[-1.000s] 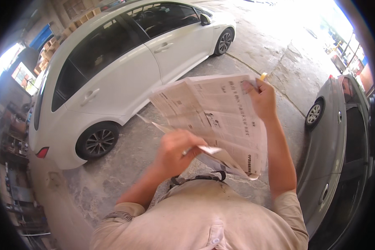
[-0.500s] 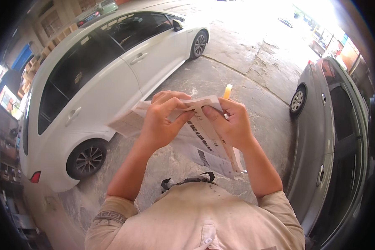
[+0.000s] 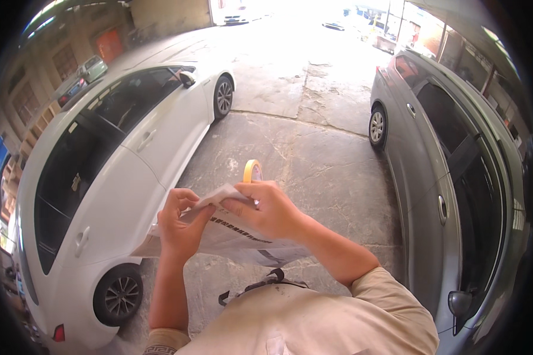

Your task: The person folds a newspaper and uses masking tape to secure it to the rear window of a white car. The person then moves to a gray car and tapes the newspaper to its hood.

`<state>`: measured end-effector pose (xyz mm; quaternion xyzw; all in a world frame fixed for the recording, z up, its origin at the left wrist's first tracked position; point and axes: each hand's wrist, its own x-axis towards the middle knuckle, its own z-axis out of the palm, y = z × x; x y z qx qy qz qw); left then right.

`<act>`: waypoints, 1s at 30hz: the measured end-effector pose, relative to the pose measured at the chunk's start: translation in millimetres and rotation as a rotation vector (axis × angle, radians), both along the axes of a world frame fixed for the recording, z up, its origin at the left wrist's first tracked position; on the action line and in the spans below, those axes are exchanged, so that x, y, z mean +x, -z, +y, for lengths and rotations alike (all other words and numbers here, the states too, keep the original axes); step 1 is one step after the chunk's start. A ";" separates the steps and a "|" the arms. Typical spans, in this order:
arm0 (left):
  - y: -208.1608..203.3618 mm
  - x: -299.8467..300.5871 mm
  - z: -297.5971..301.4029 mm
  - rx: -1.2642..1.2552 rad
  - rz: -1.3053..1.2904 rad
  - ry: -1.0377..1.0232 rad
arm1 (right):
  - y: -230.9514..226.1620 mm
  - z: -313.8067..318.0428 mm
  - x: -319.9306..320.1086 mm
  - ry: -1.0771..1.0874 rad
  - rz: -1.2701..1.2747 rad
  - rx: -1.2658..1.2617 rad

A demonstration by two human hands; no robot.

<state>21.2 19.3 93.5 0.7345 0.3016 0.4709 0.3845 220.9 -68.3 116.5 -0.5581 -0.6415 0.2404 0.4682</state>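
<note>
Left hand [image 3: 180, 226] and right hand [image 3: 270, 208], fingers curled and thumbs closed on the upper edge, grip a newspaper [image 3: 234, 236] suspended before the wearer's beige shirt [image 3: 320, 319]. A yellow tape roll [image 3: 247, 171] projects just beyond the right hand, its hold hidden. Below lies a concrete floor [image 3: 296, 154]; a white car [image 3: 115, 183] stands to the left, a grey car [image 3: 414, 165] to the right.

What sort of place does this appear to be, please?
It looks like a covered garage, possibly a vehicle workshop: a white sedan and a gray car stand on a worn concrete floor that runs out into bright daylight.
</note>
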 end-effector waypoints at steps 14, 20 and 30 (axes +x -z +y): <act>-17.4 -60.2 36.2 -0.103 0.174 0.060 | 3.6 38.2 -48.1 -0.023 -0.030 -0.216; -15.8 -85.4 68.3 -0.100 0.192 -0.004 | 18.1 52.1 -56.8 0.116 -0.032 -0.144; -33.5 -132.9 158.4 0.123 0.139 -0.112 | 91.9 -22.8 16.7 0.655 0.102 0.161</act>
